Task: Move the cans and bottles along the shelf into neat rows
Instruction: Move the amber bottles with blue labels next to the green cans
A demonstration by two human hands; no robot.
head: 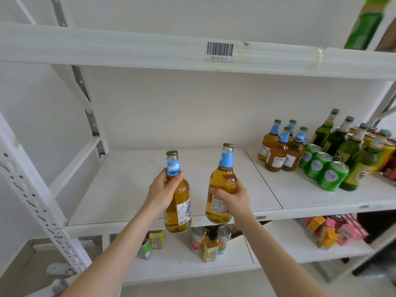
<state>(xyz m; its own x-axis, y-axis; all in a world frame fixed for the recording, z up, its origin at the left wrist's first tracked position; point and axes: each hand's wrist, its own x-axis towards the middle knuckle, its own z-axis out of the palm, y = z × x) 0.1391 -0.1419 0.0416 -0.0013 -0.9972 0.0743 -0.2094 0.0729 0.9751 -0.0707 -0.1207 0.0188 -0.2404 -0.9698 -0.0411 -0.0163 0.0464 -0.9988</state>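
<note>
The left hand [162, 189] was curled round the shoulder of the left amber bottle [179, 202], thumb lying up against its blue neck label, and the right hand [232, 197] was wrapped round the body of the right amber bottle [221, 185], fingers closed across the front just above the paper label. Both bottles were capped, roughly upright and held side by side without touching, in the air in front of the middle shelf [128, 185], their bases hanging below its front edge in this view. The left part of that shelf lay behind them; on its right part stood a tight cluster of four matching amber bottles [280, 146], then a row of three green cans [321, 166] running front to back just beside them, then several tall green bottles [347, 151], with yellow and red cans at the far edge too blurred to count. A barcode label [220, 49] was stuck on the beam of the shelf above. On the lower shelf [282, 243] stood a few small cans [199, 239] and a little bottle directly under the hands, and a loose heap of orange and pink cartons [334, 230] to the right
</note>
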